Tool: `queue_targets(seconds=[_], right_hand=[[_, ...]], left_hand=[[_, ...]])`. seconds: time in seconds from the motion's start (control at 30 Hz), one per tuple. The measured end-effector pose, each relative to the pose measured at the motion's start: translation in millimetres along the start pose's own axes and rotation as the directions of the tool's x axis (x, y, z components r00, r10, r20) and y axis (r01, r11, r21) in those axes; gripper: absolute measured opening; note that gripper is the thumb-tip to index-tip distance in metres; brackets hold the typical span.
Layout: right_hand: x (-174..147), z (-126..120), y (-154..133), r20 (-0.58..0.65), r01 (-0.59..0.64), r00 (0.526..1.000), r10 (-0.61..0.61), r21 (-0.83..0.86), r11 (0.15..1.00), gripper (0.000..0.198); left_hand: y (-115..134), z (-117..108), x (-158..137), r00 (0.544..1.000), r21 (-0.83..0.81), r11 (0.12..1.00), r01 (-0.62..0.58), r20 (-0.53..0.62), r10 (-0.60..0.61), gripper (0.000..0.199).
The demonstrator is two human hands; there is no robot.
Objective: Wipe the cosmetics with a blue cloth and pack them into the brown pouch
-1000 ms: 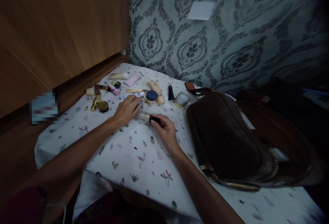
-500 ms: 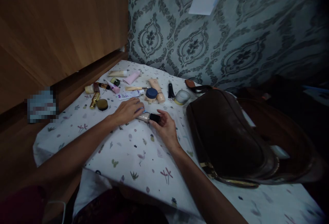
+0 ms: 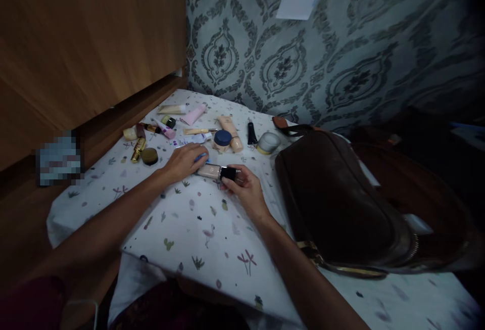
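Note:
A foundation bottle (image 3: 209, 171) with beige contents and a black cap lies nearly level just above the cloth. My right hand (image 3: 248, 188) grips it by the cap, thumb below and fingers behind. At the bottle's other end, my left hand (image 3: 185, 161) is closed over a small bright blue thing (image 3: 203, 157), mostly hidden by the fingers; its kind does not show. Just behind my left hand lies a white and purple tube (image 3: 193, 139). A jar with a blue lid (image 3: 222, 139) and a peach tube (image 3: 230, 133) are beyond the bottle.
A large brown leather bag (image 3: 333, 193) fills the right side of the table (image 3: 204, 259). Left of my hands lie a dark gold jar (image 3: 149, 156) and a gold lipstick tube (image 3: 138, 149). A grey jar (image 3: 269, 143) and black tube (image 3: 252, 133) stand near the bag.
My right hand has shifted slightly right and down with the bottle. My left hand has drawn a little left, so more of the bottle and the blue thing shows.

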State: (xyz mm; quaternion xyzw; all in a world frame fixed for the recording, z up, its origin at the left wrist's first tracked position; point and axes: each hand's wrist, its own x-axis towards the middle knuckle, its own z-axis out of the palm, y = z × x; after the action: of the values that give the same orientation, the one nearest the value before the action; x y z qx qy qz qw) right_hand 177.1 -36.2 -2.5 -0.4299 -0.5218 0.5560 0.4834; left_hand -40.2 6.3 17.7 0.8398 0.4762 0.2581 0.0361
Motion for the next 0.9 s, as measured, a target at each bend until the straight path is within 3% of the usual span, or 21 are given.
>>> queue_targets(seconds=[0.17, 0.33, 0.53, 0.63, 0.73, 0.9], right_hand=[[-2.5, 1.0, -2.2, 0.019, 0.083, 0.996, -0.083, -0.030, 0.996, 0.034], [-3.8, 0.1, 2.4, 0.029, 0.197, 0.980, -0.195, -0.157, 0.968, 0.029], [-1.6, -0.3, 6.0, -0.010, 0.162, 0.986, -0.164, -0.109, 0.981, 0.041], [-0.9, -0.6, 5.6, -0.011, 0.129, 0.991, -0.130, -0.059, 0.990, 0.046], [-1.4, -0.6, 4.8, -0.007, 0.092, 0.996, -0.092, -0.030, 0.995, 0.046], [-2.5, 1.2, 3.3, -0.023, 0.075, 0.997, -0.075, -0.009, 0.997, 0.045]], left_hand=[[23.3, -6.4, -2.3, 0.983, 0.007, 0.994, -0.113, -0.145, 0.113, 0.034], [33.9, -7.2, -2.7, 0.976, -0.047, 0.975, -0.217, 0.017, 0.218, 0.036], [2.6, -19.1, 4.9, 0.965, -0.334, 0.941, -0.047, 0.229, 0.129, 0.033], [-11.9, -27.3, 7.3, 0.909, -0.490, 0.865, 0.106, 0.401, 0.115, 0.036], [-16.2, -34.2, 8.3, 0.830, -0.500, 0.841, 0.205, 0.545, 0.121, 0.037], [-8.2, -37.2, 8.0, 0.779, -0.442, 0.867, 0.232, 0.618, 0.106, 0.045]])
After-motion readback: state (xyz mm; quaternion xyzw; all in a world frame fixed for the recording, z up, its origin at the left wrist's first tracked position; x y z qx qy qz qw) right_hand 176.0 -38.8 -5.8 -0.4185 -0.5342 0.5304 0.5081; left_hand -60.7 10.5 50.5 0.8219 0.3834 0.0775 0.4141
